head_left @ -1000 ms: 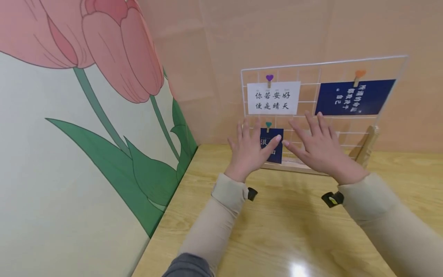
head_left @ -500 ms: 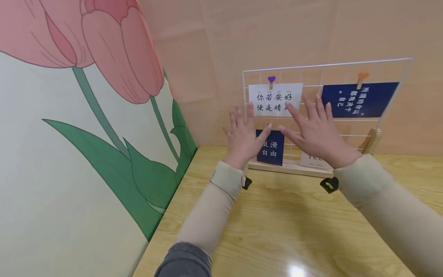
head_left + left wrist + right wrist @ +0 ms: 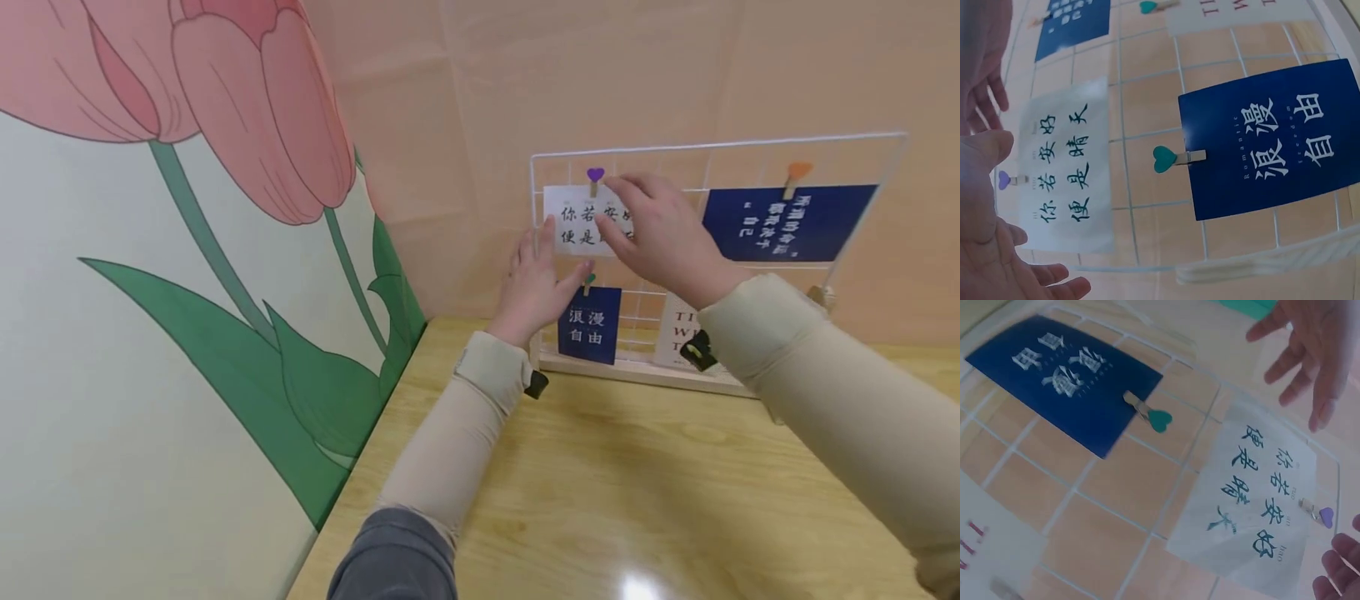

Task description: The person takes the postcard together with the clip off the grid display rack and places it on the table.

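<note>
A white card (image 3: 572, 227) with black characters hangs on a white wire grid rack (image 3: 705, 147) from a clothespin with a purple heart (image 3: 596, 176). My right hand (image 3: 671, 237) is just right of that clothespin, fingers bent loosely and nothing between them; its palm covers the card's right part in the head view. At the rack's left edge, my left hand (image 3: 534, 287) has its fingers spread and holds nothing. Below the white card hangs a small dark blue card (image 3: 588, 342). Its clothespin carries a teal heart (image 3: 1164, 159), partly behind my left thumb in the head view.
A larger dark blue card (image 3: 787, 229) hangs at upper right under an orange heart clothespin (image 3: 798, 172). Lower, a white card with red letters (image 3: 675, 333) is partly hidden by my right wrist. The rack's wooden base (image 3: 637, 371) stands on the wooden table (image 3: 600, 483), beside a tulip-painted wall (image 3: 300, 117).
Both hands have moved up the rack. My right hand has gone up and left from the grid's middle to the purple-heart clothespin, its fingers bending. The lower blue card is now more exposed.
</note>
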The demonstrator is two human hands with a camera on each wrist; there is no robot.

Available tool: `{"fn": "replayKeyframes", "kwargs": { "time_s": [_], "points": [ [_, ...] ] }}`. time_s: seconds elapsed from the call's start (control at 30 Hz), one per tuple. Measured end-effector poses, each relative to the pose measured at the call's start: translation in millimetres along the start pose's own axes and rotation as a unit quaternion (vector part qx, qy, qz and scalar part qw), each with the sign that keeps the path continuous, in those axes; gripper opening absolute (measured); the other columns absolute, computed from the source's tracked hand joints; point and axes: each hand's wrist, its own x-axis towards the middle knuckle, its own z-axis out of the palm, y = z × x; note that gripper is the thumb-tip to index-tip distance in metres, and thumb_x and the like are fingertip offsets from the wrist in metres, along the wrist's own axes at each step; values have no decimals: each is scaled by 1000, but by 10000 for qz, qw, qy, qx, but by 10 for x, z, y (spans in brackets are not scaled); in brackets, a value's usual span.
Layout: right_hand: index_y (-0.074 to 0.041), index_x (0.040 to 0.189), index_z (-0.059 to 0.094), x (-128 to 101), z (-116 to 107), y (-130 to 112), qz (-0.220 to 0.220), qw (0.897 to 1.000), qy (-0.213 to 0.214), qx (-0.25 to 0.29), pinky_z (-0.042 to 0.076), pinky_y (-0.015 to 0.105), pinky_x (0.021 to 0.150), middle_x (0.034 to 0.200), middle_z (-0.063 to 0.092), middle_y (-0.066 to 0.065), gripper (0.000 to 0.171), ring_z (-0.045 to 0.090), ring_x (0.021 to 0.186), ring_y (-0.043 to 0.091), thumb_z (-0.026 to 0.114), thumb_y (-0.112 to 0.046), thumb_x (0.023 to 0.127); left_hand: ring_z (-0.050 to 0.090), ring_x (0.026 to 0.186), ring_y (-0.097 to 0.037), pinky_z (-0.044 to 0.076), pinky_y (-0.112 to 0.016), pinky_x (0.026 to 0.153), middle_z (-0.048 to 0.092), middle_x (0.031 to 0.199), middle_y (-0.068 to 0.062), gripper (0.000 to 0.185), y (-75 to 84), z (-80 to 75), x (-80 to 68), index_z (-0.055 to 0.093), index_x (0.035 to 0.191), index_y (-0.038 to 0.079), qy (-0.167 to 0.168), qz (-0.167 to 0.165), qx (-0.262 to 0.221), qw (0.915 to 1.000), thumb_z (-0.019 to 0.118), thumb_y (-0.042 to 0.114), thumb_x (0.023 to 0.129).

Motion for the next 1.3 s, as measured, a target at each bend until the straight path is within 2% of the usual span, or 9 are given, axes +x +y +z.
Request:
{"fn": "replayKeyframes", "kwargs": {
  "time_s": [0.2, 0.3, 0.43, 0.57, 0.7, 0.87, 0.97, 1.13, 1.3],
  "points": [
    [8, 139, 57, 230, -19, 6, 177, 9993, -83, -327, 48, 61, 89, 123, 57, 32, 44, 56, 102, 47, 56, -20, 104, 20, 154, -28, 27, -47, 120, 18, 170, -11, 84, 14, 17, 78, 14, 167, 18, 60, -88, -475, 9988, 52, 58, 103],
    [6, 145, 51, 318, -61, 21, 568, 9964, -521, -359, 51, 59, 85, 125, 53, 33, 49, 55, 99, 45, 50, -25, 107, 27, 151, -28, 33, -47, 118, 23, 168, -11, 82, 26, 41, 112, 20, 166, 16, 200, -181, -723, 9970, 55, 55, 103],
    [4, 153, 41, 430, -101, 32, 1034, 9874, -1138, -387, 53, 58, 83, 127, 49, 33, 56, 57, 99, 44, 42, -30, 109, 28, 152, -28, 31, -47, 118, 22, 168, -12, 83, 15, 94, 132, 19, 165, 15, 177, -139, -1048, 9942, 58, 52, 103],
    [5, 153, 42, 503, -71, 7, 1013, 9824, -1461, -567, 54, 53, 79, 122, 57, 31, 56, 62, 92, 39, 40, -30, 109, 24, 153, -27, 27, -46, 120, 19, 170, -12, 84, -16, 148, 123, 16, 166, 15, 108, -161, -1294, 9914, 60, 49, 102],
    [7, 152, 41, 532, -42, -37, 978, 9802, -1624, -568, 54, 54, 87, 125, 61, 31, 55, 65, 96, 39, 41, -28, 110, 39, 145, -29, 36, -46, 116, 28, 166, -14, 85, -45, 168, 135, 15, 166, 14, 364, -199, -1631, 9857, 62, 45, 103],
    [11, 152, 38, 567, -56, -29, 1072, 9763, -1796, -555, 50, 58, 97, 132, 57, 34, 55, 63, 103, 43, 38, -26, 111, 60, 113, -25, 53, -38, 93, 48, 142, -15, 87, -58, 141, 197, 13, 165, 12, 781, -70, -2172, 9730, 68, 33, 101],
    [12, 147, 44, 581, -56, -7, 1061, 9764, -1789, -577, 52, 56, 93, 122, 62, 32, 52, 64, 96, 40, 37, -25, 111, 62, 104, -23, 54, -33, 85, 53, 131, -13, 75, -64, 104, 250, 24, 160, 8, 926, -56, -2095, 9734, 67, 29, 102],
    [10, 142, 51, 605, -41, 17, 1155, 9785, -1641, -482, 52, 54, 89, 112, 65, 27, 50, 63, 91, 37, 33, -25, 112, 62, 96, -19, 51, -27, 79, 63, 115, -7, 41, -86, 22, 351, 53, 138, 4, 1096, -136, -1714, 9790, 60, 28, 106],
    [5, 133, 59, 604, -18, 23, 1381, 9784, -1503, -316, 52, 49, 79, 107, 66, 23, 48, 63, 86, 34, 33, -29, 113, 61, 90, -18, 49, -28, 77, 65, 105, -6, 30, -89, -30, 395, 62, 128, 3, 1224, -235, -1673, 9780, 57, 23, 107]
  ]
}}
